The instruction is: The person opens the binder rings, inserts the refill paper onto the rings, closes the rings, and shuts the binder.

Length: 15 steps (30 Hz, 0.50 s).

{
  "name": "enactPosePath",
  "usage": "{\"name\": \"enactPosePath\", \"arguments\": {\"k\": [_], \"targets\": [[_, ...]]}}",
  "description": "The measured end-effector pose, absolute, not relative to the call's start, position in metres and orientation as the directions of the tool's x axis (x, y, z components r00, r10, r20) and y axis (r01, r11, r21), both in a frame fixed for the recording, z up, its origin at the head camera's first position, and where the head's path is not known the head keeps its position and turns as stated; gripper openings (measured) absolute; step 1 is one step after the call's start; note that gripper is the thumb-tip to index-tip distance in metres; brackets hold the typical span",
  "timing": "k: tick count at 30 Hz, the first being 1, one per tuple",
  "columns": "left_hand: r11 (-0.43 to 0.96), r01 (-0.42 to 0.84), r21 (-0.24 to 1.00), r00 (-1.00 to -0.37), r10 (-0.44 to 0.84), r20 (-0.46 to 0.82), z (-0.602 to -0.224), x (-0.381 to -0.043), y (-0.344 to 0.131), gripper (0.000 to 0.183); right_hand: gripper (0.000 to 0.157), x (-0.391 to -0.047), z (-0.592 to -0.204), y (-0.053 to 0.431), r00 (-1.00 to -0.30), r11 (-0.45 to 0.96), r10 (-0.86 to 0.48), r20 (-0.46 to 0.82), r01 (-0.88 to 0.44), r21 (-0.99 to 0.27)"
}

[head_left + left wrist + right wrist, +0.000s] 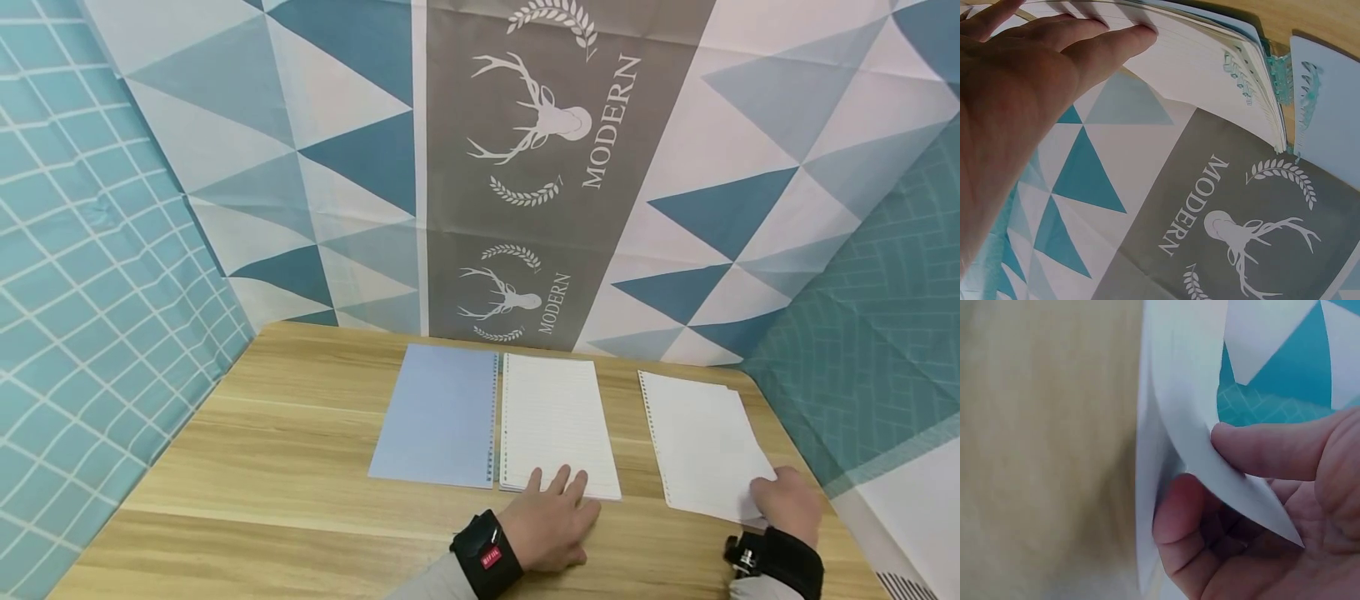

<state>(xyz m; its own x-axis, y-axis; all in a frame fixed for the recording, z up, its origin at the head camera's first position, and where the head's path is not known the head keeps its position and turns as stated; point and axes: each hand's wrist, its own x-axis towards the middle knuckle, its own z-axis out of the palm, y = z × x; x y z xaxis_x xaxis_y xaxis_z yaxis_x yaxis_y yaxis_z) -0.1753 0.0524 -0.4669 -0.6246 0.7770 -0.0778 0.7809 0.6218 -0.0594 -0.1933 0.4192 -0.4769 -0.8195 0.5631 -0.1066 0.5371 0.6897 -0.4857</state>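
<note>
A ring-bound notebook lies open on the wooden table, its blue cover (pixel 438 417) to the left and its lined white pages (pixel 555 417) to the right. My left hand (pixel 551 521) rests its spread fingertips on the lower edge of those pages. Seen from the left wrist, translucent teal rings (pixel 1282 78) run through the page holes. Further right are loose punched sheets (pixel 705 446), slightly out of line with each other. The lower right corner of a loose sheet (pixel 1194 419) is pinched between thumb and curled fingers of my right hand (pixel 787 504), bending upward from the paper beneath it.
The wooden table (pixel 285 467) ends at a wall cloth (pixel 525 208) with deer and triangle prints behind the notebook. Teal checked cloth (pixel 82 250) borders the left side, and darker teal cloth (pixel 862 333) stands beyond the right edge, near the loose sheets.
</note>
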Motion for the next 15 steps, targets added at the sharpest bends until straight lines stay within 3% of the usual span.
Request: {"name": "enactPosePath", "arguments": {"k": [4,10,15], "targets": [[0.622,0.780,-0.067,-0.626,0.776,-0.081,-0.467,-0.175,0.053,0.057,0.051,-0.191,-0.478,0.428,-0.791,0.624,0.588,-0.171,0.578,-0.527],[0.621,0.780,-0.081,-0.626,0.777,-0.070,-0.467,-0.175,0.053,0.056,0.045,-0.189,-0.470,0.429,-0.763,0.559,0.627,-0.159,0.582,-0.590],[0.615,0.784,-0.083,-0.620,0.782,-0.064,-0.466,-0.174,0.052,0.055,0.061,-0.193,-0.478,0.432,-0.689,0.248,0.649,-0.322,0.592,-0.766]]}}
